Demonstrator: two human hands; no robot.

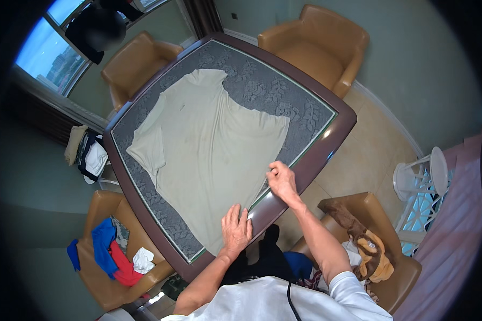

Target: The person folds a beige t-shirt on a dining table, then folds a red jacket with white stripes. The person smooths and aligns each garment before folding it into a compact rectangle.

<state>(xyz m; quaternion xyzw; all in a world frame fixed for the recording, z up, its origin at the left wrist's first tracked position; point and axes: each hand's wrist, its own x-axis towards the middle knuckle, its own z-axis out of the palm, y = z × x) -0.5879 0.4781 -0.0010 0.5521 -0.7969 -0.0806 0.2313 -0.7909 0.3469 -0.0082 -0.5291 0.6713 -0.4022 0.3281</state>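
Note:
A pale beige-green short-sleeved T-shirt lies spread over the dark grey, leaf-patterned top of a table with a brown rim. Its sleeves point to the far side and the left; soft creases run down the body, and a small dark mark shows on the chest. My left hand rests palm down on the shirt's near hem, at the table's edge, fingers slightly apart. Further right, my right hand has curled fingers at the hem; whether cloth is pinched between them cannot be seen.
Tan armchairs surround the table. Blue, red and white clothes lie on the left one, a brown garment on the right one. Folded clothes are stacked at left. A white stand is at right; a dark-clothed person stands by the window.

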